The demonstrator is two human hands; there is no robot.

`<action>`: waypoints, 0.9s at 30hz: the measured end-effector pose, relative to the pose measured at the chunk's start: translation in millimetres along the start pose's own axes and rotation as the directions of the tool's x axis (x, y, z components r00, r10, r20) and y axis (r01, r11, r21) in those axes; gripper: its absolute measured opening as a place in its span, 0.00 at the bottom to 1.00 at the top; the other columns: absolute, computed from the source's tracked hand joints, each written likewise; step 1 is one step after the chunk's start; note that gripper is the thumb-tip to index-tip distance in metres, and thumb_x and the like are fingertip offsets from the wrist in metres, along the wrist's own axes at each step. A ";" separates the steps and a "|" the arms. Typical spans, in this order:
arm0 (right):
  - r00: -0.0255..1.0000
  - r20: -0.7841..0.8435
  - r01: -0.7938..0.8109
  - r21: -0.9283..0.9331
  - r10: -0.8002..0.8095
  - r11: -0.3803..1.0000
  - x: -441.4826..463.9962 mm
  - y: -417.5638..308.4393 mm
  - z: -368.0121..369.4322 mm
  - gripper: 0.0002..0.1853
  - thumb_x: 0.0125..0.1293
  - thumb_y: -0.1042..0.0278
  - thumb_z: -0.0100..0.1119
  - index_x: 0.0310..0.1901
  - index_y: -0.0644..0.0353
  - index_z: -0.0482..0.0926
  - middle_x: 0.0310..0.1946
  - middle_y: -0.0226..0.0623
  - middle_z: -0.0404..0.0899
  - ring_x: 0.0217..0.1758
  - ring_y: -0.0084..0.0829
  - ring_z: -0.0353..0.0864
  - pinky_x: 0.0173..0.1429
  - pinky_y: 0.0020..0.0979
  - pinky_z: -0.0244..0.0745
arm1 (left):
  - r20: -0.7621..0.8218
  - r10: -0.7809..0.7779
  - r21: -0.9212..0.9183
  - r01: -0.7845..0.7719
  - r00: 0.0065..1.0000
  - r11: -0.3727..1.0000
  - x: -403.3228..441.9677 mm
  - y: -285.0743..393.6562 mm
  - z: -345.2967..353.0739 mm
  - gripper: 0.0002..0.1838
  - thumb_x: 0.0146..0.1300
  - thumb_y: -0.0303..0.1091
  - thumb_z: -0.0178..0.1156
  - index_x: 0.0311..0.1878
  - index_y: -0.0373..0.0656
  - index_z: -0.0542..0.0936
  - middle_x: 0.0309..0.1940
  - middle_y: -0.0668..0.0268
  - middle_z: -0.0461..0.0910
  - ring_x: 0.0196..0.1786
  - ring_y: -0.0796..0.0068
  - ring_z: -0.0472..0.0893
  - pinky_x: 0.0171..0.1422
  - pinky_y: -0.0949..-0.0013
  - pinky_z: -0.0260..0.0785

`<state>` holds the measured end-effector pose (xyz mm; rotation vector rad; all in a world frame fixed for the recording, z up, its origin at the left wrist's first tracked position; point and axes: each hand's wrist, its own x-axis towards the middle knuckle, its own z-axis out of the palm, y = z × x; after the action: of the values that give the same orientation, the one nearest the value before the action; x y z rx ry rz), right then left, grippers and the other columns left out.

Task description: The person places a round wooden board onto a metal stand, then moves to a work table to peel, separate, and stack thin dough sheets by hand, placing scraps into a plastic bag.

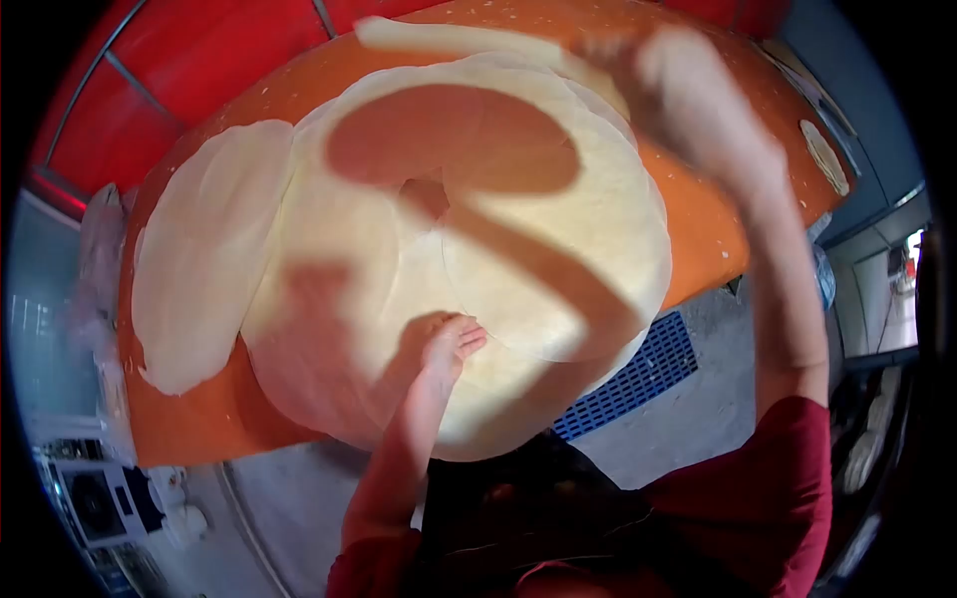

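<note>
Large, thin, round dough sheets overlap across the middle of the orange table. My left hand is over their near part, fingers loosely bent and slightly apart, with nothing seen in them. Whether it touches the dough I cannot tell. My right hand is raised at the upper right, blurred by motion. From its closed fingers a pale flat dough sheet stretches leftward, seen almost edge-on. A broad oval shadow and an arm's shadow fall on the dough below. At the left lies another long dough sheet.
The orange table has rounded edges and scattered pale crumbs. A small dough piece lies at its right edge. Red panels stand behind. On the floor is a blue perforated mat; an appliance stands lower left.
</note>
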<state>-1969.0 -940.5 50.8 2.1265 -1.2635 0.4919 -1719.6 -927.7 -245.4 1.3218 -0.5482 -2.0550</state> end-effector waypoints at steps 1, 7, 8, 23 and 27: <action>0.998 0.057 0.043 -0.198 -0.033 0.979 -28.9 -14.3 18.5 0.08 0.46 0.74 0.51 0.31 0.61 0.74 0.22 0.38 0.73 0.24 0.33 0.75 0.28 0.32 0.69 | -0.075 0.032 0.031 -0.030 0.997 0.999 1.1 -2.7 5.0 0.07 0.55 0.26 0.52 0.36 0.32 0.70 0.36 0.50 0.73 0.45 0.52 0.74 0.53 0.55 0.68; 0.837 0.545 -0.088 0.049 0.048 0.995 -175.8 -110.5 126.3 0.18 0.43 0.72 0.50 0.38 0.73 0.71 0.35 0.48 0.70 0.40 0.37 0.69 0.33 0.30 0.68 | -0.010 -0.072 0.062 0.072 0.997 0.995 -8.6 -21.1 14.6 0.07 0.55 0.29 0.52 0.34 0.36 0.71 0.35 0.54 0.75 0.39 0.55 0.77 0.45 0.58 0.71; 0.870 0.487 -0.118 0.062 0.073 0.991 -191.9 -123.9 138.9 0.19 0.43 0.72 0.50 0.40 0.74 0.70 0.37 0.50 0.70 0.41 0.38 0.70 0.35 0.31 0.69 | 0.006 -0.205 0.113 0.203 0.979 0.973 -6.5 -23.1 16.0 0.07 0.56 0.30 0.52 0.34 0.36 0.71 0.36 0.54 0.75 0.38 0.55 0.77 0.44 0.59 0.71; 0.803 0.552 -0.448 0.310 0.225 0.838 -197.0 -131.7 133.5 0.12 0.47 0.77 0.50 0.36 0.67 0.76 0.21 0.48 0.76 0.21 0.43 0.76 0.26 0.38 0.73 | 0.102 0.500 0.134 -0.510 0.860 0.850 -54.4 -29.1 10.3 0.10 0.57 0.28 0.56 0.41 0.38 0.69 0.31 0.60 0.74 0.32 0.68 0.77 0.37 0.72 0.71; 0.856 0.501 -0.325 0.325 0.130 0.888 -97.7 -76.5 68.3 0.09 0.54 0.77 0.47 0.37 0.65 0.73 0.21 0.53 0.74 0.22 0.46 0.76 0.25 0.39 0.70 | -0.388 0.853 0.840 -0.246 0.350 0.483 -126.4 -23.8 -60.4 0.16 0.55 0.33 0.58 0.44 0.36 0.71 0.36 0.61 0.76 0.38 0.71 0.78 0.41 0.69 0.72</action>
<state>-1947.6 -894.7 -81.6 2.5503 -1.8426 0.3671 -1633.2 -823.2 -203.1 1.8514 -1.1836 -0.4316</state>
